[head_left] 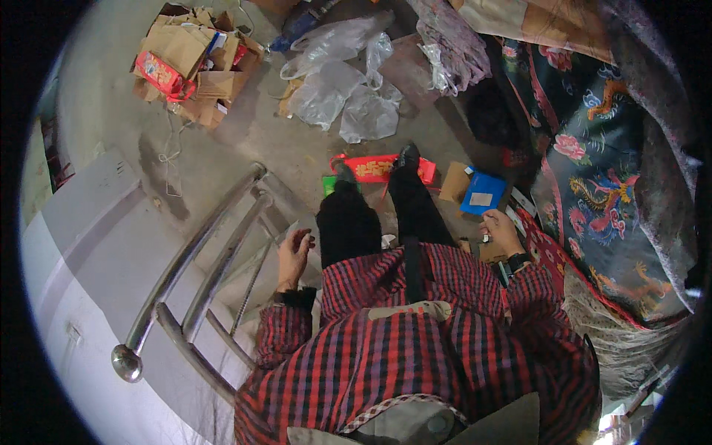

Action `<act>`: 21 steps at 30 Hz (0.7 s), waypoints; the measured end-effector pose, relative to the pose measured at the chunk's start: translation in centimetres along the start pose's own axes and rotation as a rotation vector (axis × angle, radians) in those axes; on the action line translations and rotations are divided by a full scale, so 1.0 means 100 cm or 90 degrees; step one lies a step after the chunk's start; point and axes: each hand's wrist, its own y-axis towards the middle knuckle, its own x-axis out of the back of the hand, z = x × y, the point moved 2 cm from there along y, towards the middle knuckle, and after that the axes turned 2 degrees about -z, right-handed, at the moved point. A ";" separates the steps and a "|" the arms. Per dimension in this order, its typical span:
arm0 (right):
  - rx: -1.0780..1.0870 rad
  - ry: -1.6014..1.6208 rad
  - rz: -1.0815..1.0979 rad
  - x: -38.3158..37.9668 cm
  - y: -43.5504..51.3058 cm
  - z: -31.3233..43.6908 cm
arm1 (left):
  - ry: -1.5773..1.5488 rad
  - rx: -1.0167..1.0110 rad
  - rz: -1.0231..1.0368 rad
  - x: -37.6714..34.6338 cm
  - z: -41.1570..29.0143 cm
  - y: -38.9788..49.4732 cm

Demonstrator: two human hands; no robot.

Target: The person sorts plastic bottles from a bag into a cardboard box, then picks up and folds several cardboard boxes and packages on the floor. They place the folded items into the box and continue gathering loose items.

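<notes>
My left hand [295, 257] is raised beside my left thigh, fingers curled and apart, with nothing visible in it; the metal railing [222, 267] is to its left. My right hand [499, 229] is at the right of my legs, fingers bent, near a blue flat package [483, 192] with a pale label. A small white thing shows at its fingertips; whether it is held is unclear. Pieces of brown cardboard [454, 182] lie beside the package and below the hand. At my feet lies a red box [372, 168] with gold print, next to a green item [329, 185].
Flattened cardboard boxes [172, 41] with a red carton [161, 72] on them are piled at the upper left. Clear plastic bags [370, 114] lie beyond my feet. Dark embroidered floral fabric [601, 183] hangs along the right. White string [169, 158] lies on the floor.
</notes>
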 end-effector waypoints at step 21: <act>-0.053 -0.001 0.024 0.038 -0.004 -0.023 | -0.073 0.080 0.008 -0.010 0.040 -0.022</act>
